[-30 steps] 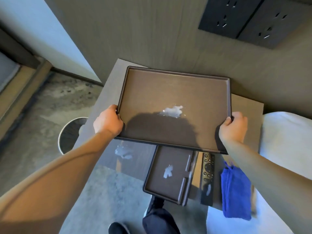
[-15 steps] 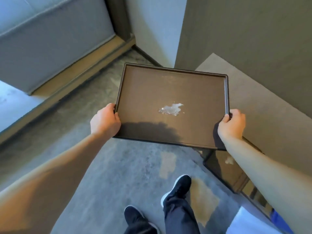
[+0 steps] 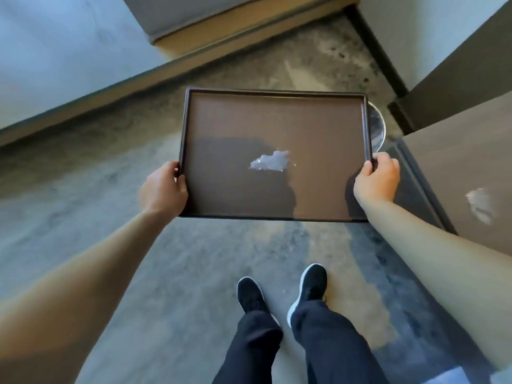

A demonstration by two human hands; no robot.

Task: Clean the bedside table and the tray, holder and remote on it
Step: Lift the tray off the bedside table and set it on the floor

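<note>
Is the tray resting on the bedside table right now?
No, the left hand and right hand hold the tray over the floor.

A bedroom: carpeted floor (image 3: 133, 245), bedside table (image 3: 443, 167) against a dark wall (image 3: 471, 70), small bin (image 3: 376, 126).

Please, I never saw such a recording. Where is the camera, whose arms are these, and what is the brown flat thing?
No machine here: a person works with bare hands. A camera worn on the head looks down, so you see that person's own arms and shoes. The left hand and the right hand each grip a side edge of a brown tray, held above the floor. A white patch lies in the tray. At the right stands the bedside table, with a similar white smear. A round bin shows behind the tray's far right corner.
</note>
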